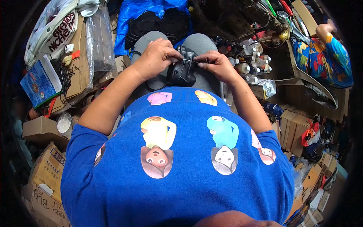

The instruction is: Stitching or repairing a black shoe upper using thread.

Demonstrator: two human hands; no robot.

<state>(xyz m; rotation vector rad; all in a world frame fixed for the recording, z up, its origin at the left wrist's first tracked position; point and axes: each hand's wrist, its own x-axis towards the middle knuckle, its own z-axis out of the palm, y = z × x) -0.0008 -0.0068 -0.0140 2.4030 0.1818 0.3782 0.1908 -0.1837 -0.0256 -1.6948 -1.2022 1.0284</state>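
Black item point(181, 73), leather-like, is located at upper centre of frame, rested on the grey trousers point(210, 44) between the thighs. Its exact kind cannot be told. The lap is judged to be used as a bench, so that the weight is carried there and both hands are freed for fine work.

Left hand point(157, 56): thumb and forefinger brought together, the item's upper left edge pinched. Right hand point(217, 64): thumb and forefinger likewise closed, upper right edge pinched; other fingers curled. A thin pale line point(190, 61) is seen between the two grips; thread, wire or trim cannot be distinguished. The opposed grips are probably chosen to keep that stretch taut and in plain sight.

Black discs point(176, 24) are stacked on a blue sheet point(127, 13) at top centre, presumably to be kept clean. Bottles point(261, 62) are grouped at upper right, near the right hand. A book point(39, 81) is laid at upper left, beside cardboard point(79, 62). Another person's patterned garment point(336, 56) is noted at far upper right.
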